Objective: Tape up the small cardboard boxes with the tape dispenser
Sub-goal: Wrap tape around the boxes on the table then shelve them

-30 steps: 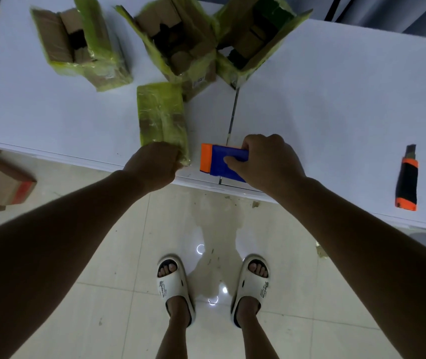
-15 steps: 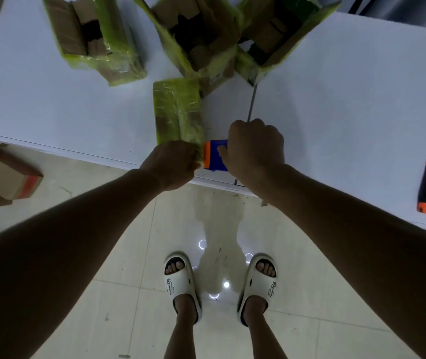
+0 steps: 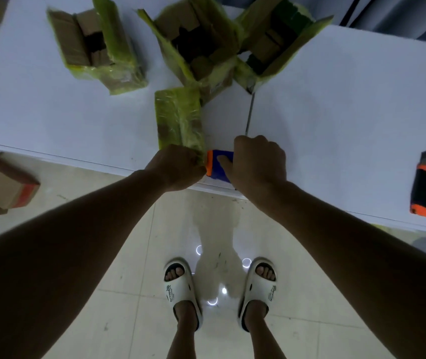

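My left hand (image 3: 178, 167) is curled into a fist, knuckles up, gripping the near end of the taped box (image 3: 179, 120). My right hand (image 3: 258, 161) curls around the tape dispenser (image 3: 217, 164), thumb along its side. Both forearms reach forward, converging close together.

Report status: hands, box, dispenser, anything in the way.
Left hand grips near end of the closed box. Right hand grips the tape dispenser, right beside box. Three open boxes behind; utility knife far right, clear.
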The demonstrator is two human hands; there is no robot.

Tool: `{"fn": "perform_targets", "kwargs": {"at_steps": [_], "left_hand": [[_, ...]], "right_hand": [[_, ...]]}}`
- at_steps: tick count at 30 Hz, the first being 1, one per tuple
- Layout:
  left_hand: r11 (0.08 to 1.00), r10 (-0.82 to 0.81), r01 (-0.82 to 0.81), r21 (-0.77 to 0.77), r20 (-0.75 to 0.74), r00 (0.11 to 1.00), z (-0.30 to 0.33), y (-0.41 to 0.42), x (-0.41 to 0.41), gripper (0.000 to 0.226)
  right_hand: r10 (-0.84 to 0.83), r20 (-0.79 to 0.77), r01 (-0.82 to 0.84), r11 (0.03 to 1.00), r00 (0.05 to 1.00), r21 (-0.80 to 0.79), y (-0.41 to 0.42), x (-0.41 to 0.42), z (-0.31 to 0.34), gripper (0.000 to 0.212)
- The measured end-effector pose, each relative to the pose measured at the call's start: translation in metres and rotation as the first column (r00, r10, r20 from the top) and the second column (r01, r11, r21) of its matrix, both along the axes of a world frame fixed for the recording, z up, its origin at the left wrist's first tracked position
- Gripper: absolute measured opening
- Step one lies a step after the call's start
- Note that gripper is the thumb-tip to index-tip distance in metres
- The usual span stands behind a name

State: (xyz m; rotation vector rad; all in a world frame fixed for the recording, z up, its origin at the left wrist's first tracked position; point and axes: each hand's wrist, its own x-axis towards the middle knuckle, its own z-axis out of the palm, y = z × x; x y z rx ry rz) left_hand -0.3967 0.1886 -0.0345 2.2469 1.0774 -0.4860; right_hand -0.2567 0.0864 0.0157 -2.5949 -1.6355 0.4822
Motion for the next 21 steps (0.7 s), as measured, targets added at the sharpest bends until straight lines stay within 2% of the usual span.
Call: {"fn": "perform_targets", "kwargs": {"at_steps": [7, 17, 21], "left_hand": [[0.996, -0.061, 0.066, 0.051, -0.093, 0.994, 0.004, 0.002, 0.012, 0.045], [0.991, 0.090, -0.075, 0.114, -0.128, 0.988, -0.001, -0.003, 0.025, 0.044], [0.987, 0.068, -0.042, 0.154, -0.166, 0.984, 0.000, -0.014, 0.021, 0.038]], "right_hand": [[-0.044, -0.050, 0.046, 0.998, 0.998, 0.034, -0.008, 0.011, 0.006, 0.032], [-0.061, -0.058, 0.063, 0.997, 0.996, 0.034, -0.024, 0.017, 0.015, 0.036], [-0.057, -0.039, 0.059, 0.997, 0.998, 0.043, -0.029, 0.017, 0.019, 0.033]]}}
